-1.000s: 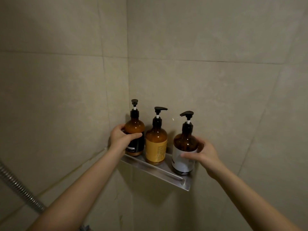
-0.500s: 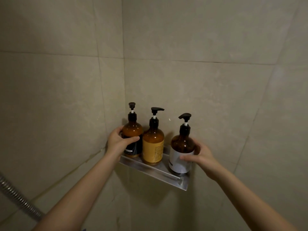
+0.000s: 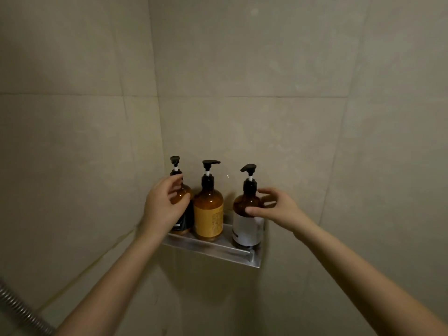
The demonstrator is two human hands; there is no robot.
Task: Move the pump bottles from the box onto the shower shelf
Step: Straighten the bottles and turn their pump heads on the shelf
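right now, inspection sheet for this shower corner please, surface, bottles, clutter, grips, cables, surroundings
surface: metal shower shelf fixed in the tiled corner, carrying three bottles.
job's things: black-label bottle, yellow-label bottle and white-label bottle stand upright in a row on the shelf; the box is not in view.
clutter: nothing seen.
grips: left grip curls round the black-label bottle's shoulder; right grip holds the white-label bottle's shoulder, thumb in front, fingers behind.
cables: nothing seen; a metal shower hose crosses the lower left corner.
surroundings: beige tiled walls, dim light.
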